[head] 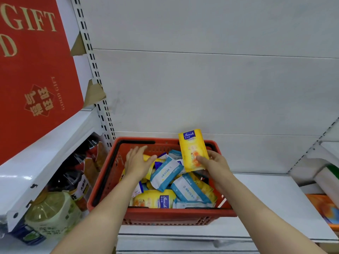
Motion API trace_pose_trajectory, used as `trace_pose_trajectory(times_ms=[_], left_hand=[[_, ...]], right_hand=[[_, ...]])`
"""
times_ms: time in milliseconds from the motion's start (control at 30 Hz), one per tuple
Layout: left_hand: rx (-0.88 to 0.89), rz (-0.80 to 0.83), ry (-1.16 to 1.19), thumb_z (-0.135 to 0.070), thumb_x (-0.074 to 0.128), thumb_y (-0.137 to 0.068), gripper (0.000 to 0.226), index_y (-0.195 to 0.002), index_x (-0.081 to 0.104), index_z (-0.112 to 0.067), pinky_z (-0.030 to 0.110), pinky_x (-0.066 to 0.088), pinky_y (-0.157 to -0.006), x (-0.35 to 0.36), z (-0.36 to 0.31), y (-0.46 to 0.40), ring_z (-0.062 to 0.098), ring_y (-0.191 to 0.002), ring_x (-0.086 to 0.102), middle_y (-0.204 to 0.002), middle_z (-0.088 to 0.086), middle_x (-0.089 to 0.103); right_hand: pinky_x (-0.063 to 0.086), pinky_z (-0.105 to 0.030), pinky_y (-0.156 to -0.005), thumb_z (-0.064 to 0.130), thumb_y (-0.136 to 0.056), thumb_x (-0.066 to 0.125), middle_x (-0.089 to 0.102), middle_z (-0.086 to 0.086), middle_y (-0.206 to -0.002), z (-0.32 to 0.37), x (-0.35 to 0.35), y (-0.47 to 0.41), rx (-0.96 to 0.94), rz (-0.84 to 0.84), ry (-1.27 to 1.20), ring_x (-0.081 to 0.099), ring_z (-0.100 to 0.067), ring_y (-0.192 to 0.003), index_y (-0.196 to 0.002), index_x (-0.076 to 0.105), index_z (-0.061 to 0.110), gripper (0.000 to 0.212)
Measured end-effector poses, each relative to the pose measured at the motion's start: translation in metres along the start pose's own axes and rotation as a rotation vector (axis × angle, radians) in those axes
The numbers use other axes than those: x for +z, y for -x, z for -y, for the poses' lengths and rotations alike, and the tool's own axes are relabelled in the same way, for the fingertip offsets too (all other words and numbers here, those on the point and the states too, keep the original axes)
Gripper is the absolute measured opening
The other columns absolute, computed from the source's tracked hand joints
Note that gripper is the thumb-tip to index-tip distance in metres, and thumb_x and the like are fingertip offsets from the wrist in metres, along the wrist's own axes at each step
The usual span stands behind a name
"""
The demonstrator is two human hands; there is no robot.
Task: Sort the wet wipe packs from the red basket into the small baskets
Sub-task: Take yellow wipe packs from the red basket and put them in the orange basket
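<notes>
A red basket (113, 162) stands on a white shelf, filled with several wet wipe packs, some yellow and some blue-and-white (166, 174). My right hand (215, 165) pinches one yellow pack (193, 149) by its lower end and holds it upright above the basket's back right part. My left hand (136, 160) lies flat with straight fingers on the packs in the basket's back left part. No small baskets are in view.
The white shelf (266, 198) extends to the right of the basket. Oil bottles (53, 213) and dark bottles stand on the lower left shelf. A big red gift box (33, 70) sits on the upper left shelf. Orange packaging (324, 208) lies at the far right.
</notes>
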State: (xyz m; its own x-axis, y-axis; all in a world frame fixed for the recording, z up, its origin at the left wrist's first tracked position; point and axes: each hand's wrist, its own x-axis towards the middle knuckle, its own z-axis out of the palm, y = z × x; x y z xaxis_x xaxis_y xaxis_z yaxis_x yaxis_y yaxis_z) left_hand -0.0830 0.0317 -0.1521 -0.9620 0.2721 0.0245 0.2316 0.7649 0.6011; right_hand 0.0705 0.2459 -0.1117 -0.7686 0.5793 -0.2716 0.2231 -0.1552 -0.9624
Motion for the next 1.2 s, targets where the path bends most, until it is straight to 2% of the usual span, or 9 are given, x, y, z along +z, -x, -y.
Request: trace_pose_trajectory(times_ms=[133,267,400,533,767,867,1000,1100,1200], left_hand=[[-0.125,0.156,0.229,-0.048,0.061,-0.091,0.072,-0.151,0.034,-0.021,0.043,0.037,-0.111,0.003,0.017,-0.011,0.029,-0.139,0.039,-0.154,0.008,0.038],[-0.208,0.174,0.242,-0.049,0.056,-0.094,0.063,-0.146,0.044,-0.015,0.041,0.040,-0.107,0.006,0.029,-0.013,0.031,-0.133,0.046,-0.147,0.013,0.047],[-0.262,0.190,0.226,-0.054,0.058,-0.091,0.046,-0.123,0.061,-0.022,0.043,0.048,-0.097,0.007,0.035,-0.012,0.033,-0.117,0.055,-0.131,0.014,0.056],[-0.225,0.258,0.343,-0.054,0.066,-0.085,0.035,-0.098,0.057,-0.023,0.033,0.046,-0.072,0.010,0.032,-0.012,0.026,-0.095,0.061,-0.111,0.007,0.061],[-0.237,0.222,0.425,-0.072,0.061,-0.077,0.055,-0.072,0.054,-0.018,0.039,0.051,-0.081,0.010,0.015,-0.018,0.025,-0.081,0.064,-0.077,0.005,0.065],[-0.322,0.212,0.466,-0.075,0.059,-0.076,0.061,-0.090,0.062,-0.016,0.037,0.047,-0.083,0.012,0.006,-0.022,0.024,-0.094,0.058,-0.099,0.004,0.064],[-0.384,0.377,0.197,-0.070,0.068,-0.072,0.084,-0.121,0.059,-0.003,0.029,0.049,-0.069,0.016,-0.004,-0.023,0.024,-0.094,0.060,-0.121,0.012,0.062],[-0.354,0.507,0.023,-0.070,0.068,-0.073,0.090,-0.133,0.051,-0.005,0.034,0.052,-0.087,0.019,-0.018,-0.025,0.028,-0.112,0.059,-0.131,0.012,0.058],[-0.312,0.549,-0.093,-0.074,0.069,-0.068,0.101,-0.139,0.047,-0.006,0.041,0.041,-0.107,0.022,-0.023,-0.026,0.032,-0.128,0.050,-0.143,0.014,0.050]], right_hand=[[0.059,-0.031,-0.066,0.013,-0.090,0.069,0.075,-0.008,-0.103,-0.004,0.014,0.007,0.085,0.134,-0.198,0.075,-0.022,-0.088,-0.119,0.061,0.011,0.030],[0.058,-0.029,-0.062,0.010,-0.091,0.068,0.076,-0.010,-0.100,-0.008,0.021,0.007,0.119,0.191,-0.213,0.075,-0.022,-0.085,-0.118,0.061,0.008,0.028],[0.059,-0.033,-0.067,0.009,-0.089,0.069,0.076,-0.009,-0.100,-0.013,0.027,0.004,0.141,0.209,-0.175,0.074,-0.024,-0.090,-0.117,0.061,0.008,0.029],[0.060,-0.036,-0.070,0.008,-0.088,0.071,0.076,-0.010,-0.102,-0.020,0.033,0.004,0.171,0.243,-0.166,0.073,-0.025,-0.094,-0.116,0.061,0.009,0.030],[0.060,-0.038,-0.072,0.004,-0.088,0.069,0.074,-0.011,-0.108,-0.024,0.040,0.003,0.158,0.267,-0.225,0.073,-0.027,-0.096,-0.122,0.057,0.010,0.037],[0.060,-0.038,-0.069,-0.001,-0.085,0.070,0.074,-0.010,-0.107,-0.027,0.042,0.002,0.153,0.259,-0.251,0.073,-0.029,-0.094,-0.123,0.055,0.017,0.045],[0.060,-0.038,-0.069,-0.003,-0.084,0.069,0.074,-0.009,-0.107,-0.031,0.041,0.002,0.158,0.233,-0.291,0.074,-0.028,-0.093,-0.124,0.055,0.017,0.046],[0.059,-0.038,-0.069,-0.001,-0.084,0.070,0.074,-0.008,-0.107,-0.033,0.037,0.002,0.159,0.223,-0.305,0.073,-0.028,-0.095,-0.123,0.056,0.018,0.046],[0.059,-0.039,-0.071,0.000,-0.083,0.071,0.074,-0.008,-0.108,-0.034,0.033,0.003,0.151,0.227,-0.308,0.073,-0.028,-0.096,-0.124,0.056,0.018,0.048]])
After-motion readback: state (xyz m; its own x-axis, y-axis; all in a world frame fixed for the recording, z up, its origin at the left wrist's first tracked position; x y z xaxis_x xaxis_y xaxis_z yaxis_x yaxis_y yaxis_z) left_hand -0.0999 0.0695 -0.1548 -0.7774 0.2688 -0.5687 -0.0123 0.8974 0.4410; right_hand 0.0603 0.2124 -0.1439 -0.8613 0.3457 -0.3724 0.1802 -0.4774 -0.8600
